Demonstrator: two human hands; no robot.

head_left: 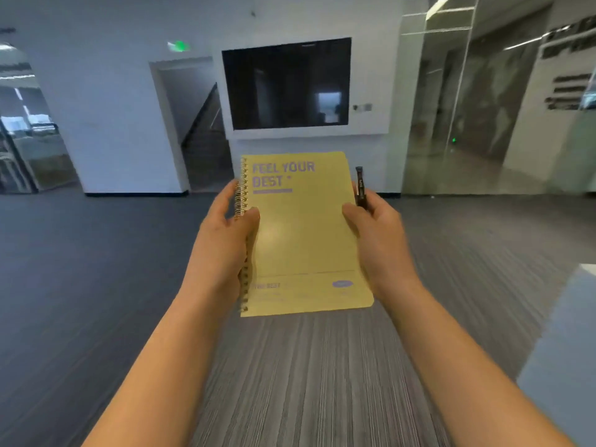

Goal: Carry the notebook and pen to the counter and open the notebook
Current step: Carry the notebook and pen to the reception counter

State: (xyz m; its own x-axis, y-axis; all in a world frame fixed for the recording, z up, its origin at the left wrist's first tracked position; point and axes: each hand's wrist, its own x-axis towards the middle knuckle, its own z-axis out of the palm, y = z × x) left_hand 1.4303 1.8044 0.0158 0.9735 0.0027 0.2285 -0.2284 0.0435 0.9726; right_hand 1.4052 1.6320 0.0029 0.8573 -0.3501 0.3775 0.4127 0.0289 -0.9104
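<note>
Two bare arms reach forward from the near edge, one on each side, and the hands meet in the middle. Both wrists are bent a little inward.

The room is big and a bit blurry. A gray striped carpet (306,375) covers the floor under the arms. Far ahead stands a white wall (106,124) with a dark screen (285,83) on it. To the left of the screen is an open doorway (193,124) with stairs inside, and a green sign (179,46) glows above it. A shiny glass wall (483,108) fills the far right. A pale smooth surface (567,324) shows at the near right edge.

The yellow notebook (304,237) is up in the air between the two hands, over the carpet. It is closed, with its cover facing up. Purple words on the cover say "FEEL YOUR BEST". Its wire rings run down the left side.

The left hand (222,240) grips the ring side, with the thumb on top of the cover and the fingers curled under. The right hand (377,240) grips the right edge, thumb on the cover. This hand also pinches a dark pen (360,185), which stands upright just beside the notebook's right edge.
</note>
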